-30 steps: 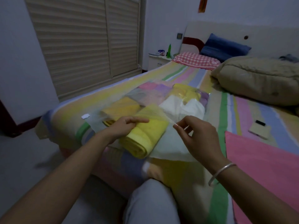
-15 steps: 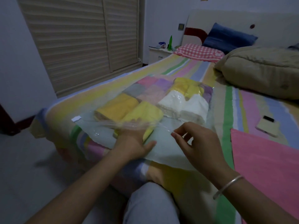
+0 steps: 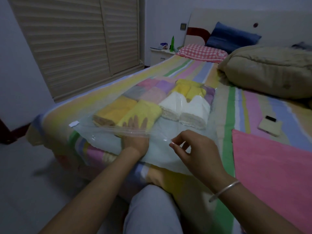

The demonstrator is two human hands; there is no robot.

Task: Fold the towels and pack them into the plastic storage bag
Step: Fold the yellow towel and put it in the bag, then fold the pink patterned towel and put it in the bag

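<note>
Bedroom, dim light; one head view only. Bed point(image 3: 194, 71) with a striped sheet fills the scene, slatted wardrobe doors point(image 3: 76, 43) at far left, nightstand point(image 3: 160, 54) beyond.

Bag point(image 3: 104, 132), clear plastic, lies flat on the near left part of the bed, its open mouth toward the person. Inside it are folded towels point(image 3: 168, 102) in rows: two yellow at near left, two white at near right, grey, pink, purple and yellow ones farther back.

Left hand point(image 3: 135, 134) is inside the bag mouth, under the top film, fingers spread wide and flat, tips against the near yellow towel point(image 3: 141, 110).

Right hand point(image 3: 195, 149) is over the bag's near right part, thumb and forefinger narrow, pinching the film's edge; other fingers loosely curled. Bangle point(image 3: 224, 190) on that wrist.

Pink towel point(image 3: 273, 168) lies unpacked on the bed at near right, outside the bag. Phone point(image 3: 268, 125) lies just beyond it. Duvet point(image 3: 270, 70) bunched at far right; checked pillow point(image 3: 202, 52) and blue pillow point(image 3: 231, 36) at the headboard.
</note>
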